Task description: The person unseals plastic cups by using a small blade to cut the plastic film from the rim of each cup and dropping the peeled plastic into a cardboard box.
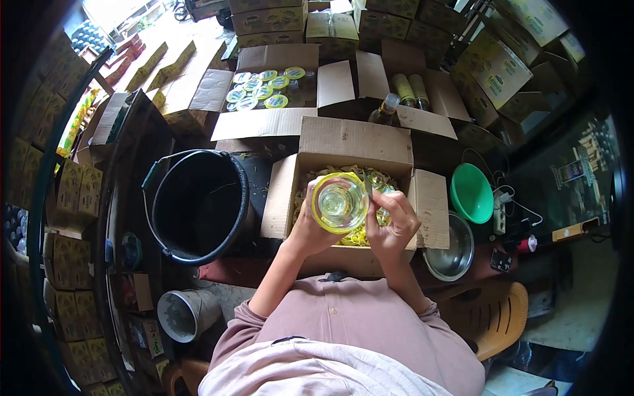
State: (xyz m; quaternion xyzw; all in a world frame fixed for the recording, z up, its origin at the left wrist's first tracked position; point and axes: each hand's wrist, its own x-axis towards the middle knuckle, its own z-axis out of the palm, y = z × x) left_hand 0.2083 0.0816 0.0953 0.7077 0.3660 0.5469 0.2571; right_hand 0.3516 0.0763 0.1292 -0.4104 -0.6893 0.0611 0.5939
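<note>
My left hand (305, 228) is wrapped around the side of a round clear cup (339, 202) with a yellow rim, held up in front of me. At the cup's right edge, my right hand (395, 226) pinches a thin dark blade-like tool (368, 182); its exact kind is hard to make out. The tool's tip lies along the yellow rim. Below both hands stands an open cardboard box (356, 140) with pale shredded filling and yellow wrappings (356, 237) inside, partly hidden by my hands and the cup.
A black bucket (162, 218) stands left of the box. Behind are a carton of lidded cups (266, 91) and another with bottles (411, 91). A green bowl (471, 193) and a metal bowl (456, 254) sit at right, near cables and a power strip (500, 214).
</note>
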